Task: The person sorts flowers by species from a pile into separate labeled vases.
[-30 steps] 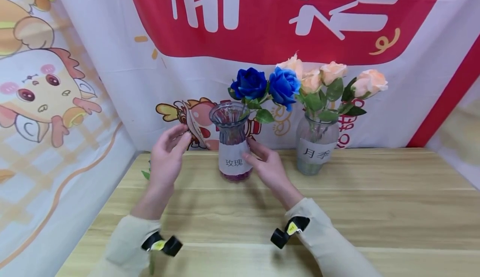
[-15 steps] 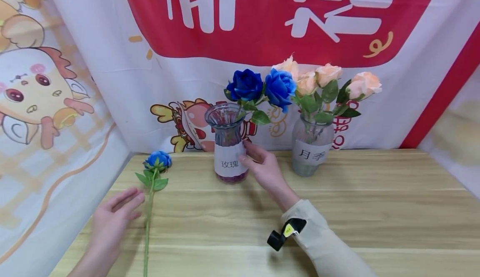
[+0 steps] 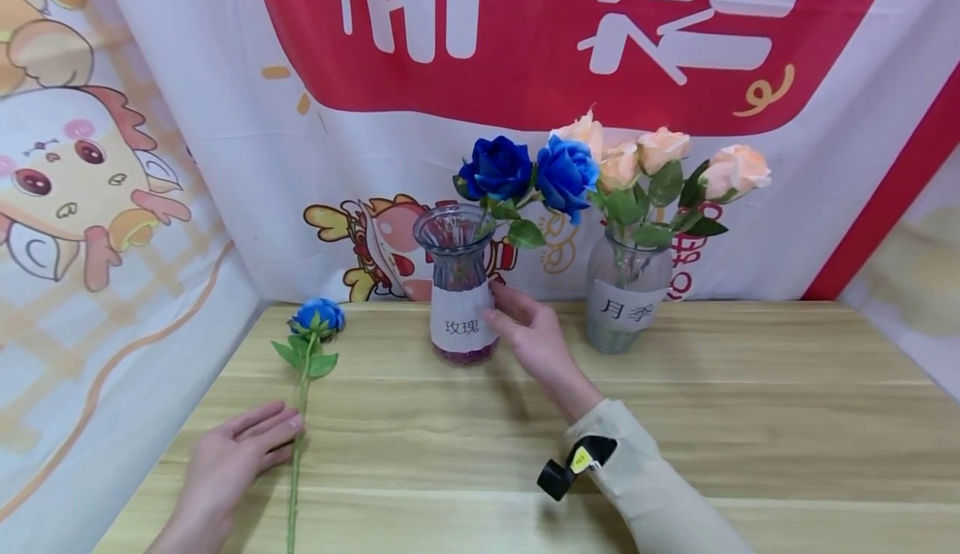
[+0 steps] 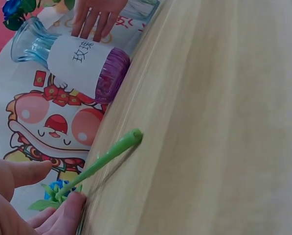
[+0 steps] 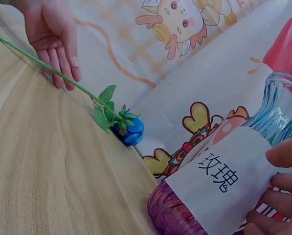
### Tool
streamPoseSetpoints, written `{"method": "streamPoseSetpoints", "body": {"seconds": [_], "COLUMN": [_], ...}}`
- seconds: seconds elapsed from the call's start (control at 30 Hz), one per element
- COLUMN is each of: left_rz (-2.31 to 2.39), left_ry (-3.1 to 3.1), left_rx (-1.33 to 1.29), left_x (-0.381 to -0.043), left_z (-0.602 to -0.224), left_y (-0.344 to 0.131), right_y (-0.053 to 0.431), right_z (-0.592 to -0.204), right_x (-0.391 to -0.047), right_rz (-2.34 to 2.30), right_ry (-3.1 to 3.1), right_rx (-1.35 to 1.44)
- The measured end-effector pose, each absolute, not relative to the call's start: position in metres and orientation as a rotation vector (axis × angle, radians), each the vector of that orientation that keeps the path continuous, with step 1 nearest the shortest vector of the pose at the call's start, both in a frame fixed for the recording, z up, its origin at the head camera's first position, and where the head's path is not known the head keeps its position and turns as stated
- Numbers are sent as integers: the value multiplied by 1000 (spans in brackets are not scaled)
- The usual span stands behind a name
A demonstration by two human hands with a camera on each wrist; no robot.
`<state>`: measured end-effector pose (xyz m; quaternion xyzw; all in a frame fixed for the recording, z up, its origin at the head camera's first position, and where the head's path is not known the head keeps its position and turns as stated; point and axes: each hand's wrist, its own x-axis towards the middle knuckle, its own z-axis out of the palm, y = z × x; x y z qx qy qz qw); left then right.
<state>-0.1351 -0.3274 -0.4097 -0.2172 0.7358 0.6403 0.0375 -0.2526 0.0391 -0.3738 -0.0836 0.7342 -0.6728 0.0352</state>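
Note:
A single blue rose (image 3: 318,318) with a long green stem (image 3: 298,433) lies on the wooden table at the left. My left hand (image 3: 238,461) is beside the middle of this stem, fingers extended and their tips right at it. In the right wrist view, the left palm (image 5: 52,32) faces the stem with the thumb apart. My right hand (image 3: 538,350) holds the right side of a bluish glass vase (image 3: 459,267), thumb at the edge of its white label (image 5: 221,178) and fingers behind. Two blue roses (image 3: 495,168) stand in this vase, leaning right.
A second glass vase (image 3: 611,339) with a label and several peach-coloured roses (image 3: 663,150) stands to the right. Behind the table (image 3: 750,429) hangs a printed red and white cloth (image 3: 570,54); another printed cloth (image 3: 52,179) borders the left side.
My left hand has moved from beside the vase down and left to the lying rose, then slightly right to its stem. The right hand stays at the vase.

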Motion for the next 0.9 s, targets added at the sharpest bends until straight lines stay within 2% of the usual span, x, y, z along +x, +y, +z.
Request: {"method": "streamPoseSetpoints", "body": {"seconds": [0.47, 0.7, 0.9], "left_rz": [2062, 2256, 2516], "left_ry": [2172, 1938, 1647], "left_rx": [-523, -445, -483], "left_x": [-156, -170, -184], "left_z": [-403, -382, -355], "left_y": [-316, -294, -269], "right_y": [41, 41, 40], "right_z": [-372, -372, -374], "right_x": [-252, -254, -255], "right_rz": [-2075, -2062, -2060], "right_ry": [2234, 2234, 2235], "right_rx": [-212, -211, -210]}}
